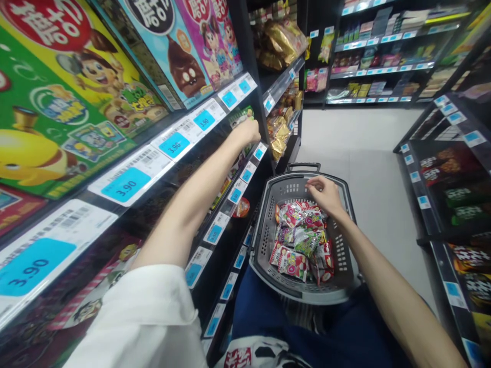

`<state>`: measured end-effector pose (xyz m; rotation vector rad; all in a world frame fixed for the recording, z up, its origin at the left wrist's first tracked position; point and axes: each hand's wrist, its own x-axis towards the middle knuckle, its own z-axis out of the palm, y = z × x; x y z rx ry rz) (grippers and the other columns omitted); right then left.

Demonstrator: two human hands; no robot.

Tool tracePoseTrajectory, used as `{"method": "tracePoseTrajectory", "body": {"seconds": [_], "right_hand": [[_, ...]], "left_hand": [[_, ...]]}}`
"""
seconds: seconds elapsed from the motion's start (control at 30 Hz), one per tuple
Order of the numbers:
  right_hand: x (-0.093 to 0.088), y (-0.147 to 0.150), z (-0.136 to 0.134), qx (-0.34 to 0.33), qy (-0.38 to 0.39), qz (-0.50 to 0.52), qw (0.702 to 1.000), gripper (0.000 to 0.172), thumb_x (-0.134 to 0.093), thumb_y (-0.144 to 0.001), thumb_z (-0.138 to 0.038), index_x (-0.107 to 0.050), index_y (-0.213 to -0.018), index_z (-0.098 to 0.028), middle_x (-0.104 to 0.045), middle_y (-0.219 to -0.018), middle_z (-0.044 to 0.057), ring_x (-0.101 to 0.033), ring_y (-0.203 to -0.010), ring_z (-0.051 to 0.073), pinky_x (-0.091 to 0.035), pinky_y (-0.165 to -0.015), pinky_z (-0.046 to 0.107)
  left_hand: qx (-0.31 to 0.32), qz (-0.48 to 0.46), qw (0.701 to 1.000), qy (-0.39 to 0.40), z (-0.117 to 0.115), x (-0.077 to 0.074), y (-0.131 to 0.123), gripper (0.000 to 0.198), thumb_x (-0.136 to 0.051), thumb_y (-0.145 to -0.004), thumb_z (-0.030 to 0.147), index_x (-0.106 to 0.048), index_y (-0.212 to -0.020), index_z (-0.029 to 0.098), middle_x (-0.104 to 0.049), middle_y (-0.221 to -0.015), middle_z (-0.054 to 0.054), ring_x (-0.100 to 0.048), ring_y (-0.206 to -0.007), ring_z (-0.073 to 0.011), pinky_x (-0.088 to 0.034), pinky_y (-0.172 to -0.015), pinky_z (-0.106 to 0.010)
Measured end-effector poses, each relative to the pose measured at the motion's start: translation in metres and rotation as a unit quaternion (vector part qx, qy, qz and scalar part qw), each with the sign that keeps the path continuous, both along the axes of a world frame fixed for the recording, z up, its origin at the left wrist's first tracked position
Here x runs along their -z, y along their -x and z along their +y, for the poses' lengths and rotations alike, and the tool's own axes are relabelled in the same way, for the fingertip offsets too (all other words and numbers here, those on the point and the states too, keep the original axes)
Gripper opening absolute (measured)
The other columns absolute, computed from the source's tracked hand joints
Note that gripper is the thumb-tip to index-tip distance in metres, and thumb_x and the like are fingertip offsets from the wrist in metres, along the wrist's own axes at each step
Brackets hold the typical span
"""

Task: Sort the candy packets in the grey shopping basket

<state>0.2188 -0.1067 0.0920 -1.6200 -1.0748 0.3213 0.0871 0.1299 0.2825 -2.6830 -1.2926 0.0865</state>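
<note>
- Boxes (pixel 115 76): shelved, left of left hand.
- Green packet (pixel 241 115): just beyond left hand.
- Left hand (pixel 247 133): curled; can't tell if gripping.
- Snack packets (pixel 301 240): in basket (pixel 326 296), below right hand.
- Right hand (pixel 325 194): loosely open.

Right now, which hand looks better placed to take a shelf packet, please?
Left, probably: the left hand is close to the green packet, while the right hand is at the basket.
</note>
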Motion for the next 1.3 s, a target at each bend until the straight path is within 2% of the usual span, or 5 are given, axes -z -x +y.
{"method": "tracePoseTrajectory", "body": {"seconds": [0.43, 0.7, 0.9, 1.1, 1.3], "right_hand": [[0.001, -0.001, 0.000, -0.002, 0.006, -0.012, 1.000, 0.018, -0.058, -0.076, -0.021, -0.069, -0.090, -0.017, -0.077, -0.087, 0.007, -0.071, -0.075, 0.020, -0.054, -0.074, 0.033], [0.000, 0.000, 0.000, 0.000, 0.022, -0.026, 0.999, 0.016, -0.057, -0.078, -0.019, -0.068, -0.090, -0.018, -0.077, -0.090, 0.006, -0.071, -0.080, 0.020, -0.054, -0.078, 0.032], [-0.002, 0.004, -0.008, -0.023, 0.132, -0.195, 0.972, 0.021, -0.054, -0.086, -0.018, -0.069, -0.100, -0.017, -0.075, -0.103, 0.008, -0.070, -0.090, 0.022, -0.052, -0.084, 0.035], [-0.003, 0.011, -0.015, -0.168, 0.368, -0.361, 0.840, 0.032, -0.050, -0.095, -0.023, -0.065, -0.122, -0.015, -0.068, -0.126, 0.019, -0.064, -0.117, 0.032, -0.050, -0.091, 0.040], [0.020, 0.005, -0.013, -0.226, 0.476, -0.323, 0.786, 0.029, -0.071, -0.086, -0.028, -0.072, -0.112, -0.017, -0.075, -0.101, 0.016, -0.072, -0.092, 0.030, -0.054, -0.080, 0.039]], "left_hand": [[-0.055, -0.091, 0.994, 0.009, 0.013, -0.009, 0.025, 0.055, -0.060, -0.089, 0.014, -0.046, -0.142, 0.009, -0.061, -0.135, -0.017, -0.059, -0.128, -0.0277, -0.048, -0.105, -0.033], [0.039, -0.087, 0.991, -0.093, -0.040, 0.015, 0.006, 0.041, -0.045, -0.098, 0.024, -0.049, -0.137, 0.012, -0.062, -0.130, -0.019, -0.060, -0.123, -0.0324, -0.046, -0.103, -0.044], [0.181, -0.056, 0.979, -0.070, -0.092, 0.052, -0.037, 0.035, -0.046, -0.095, 0.014, -0.061, -0.126, 0.010, -0.067, -0.123, -0.018, -0.063, -0.118, -0.0330, -0.045, -0.098, -0.045], [0.244, 0.019, 0.969, 0.031, -0.108, 0.095, -0.069, 0.031, -0.053, -0.092, 0.011, -0.070, -0.117, 0.006, -0.066, -0.127, -0.022, -0.060, -0.122, -0.0333, -0.040, -0.103, -0.044], [0.219, 0.046, 0.963, 0.149, -0.138, 0.199, -0.047, 0.035, -0.049, -0.098, 0.021, -0.063, -0.128, 0.010, -0.064, -0.133, -0.020, -0.063, -0.120, -0.0287, -0.048, -0.100, -0.044]]}}
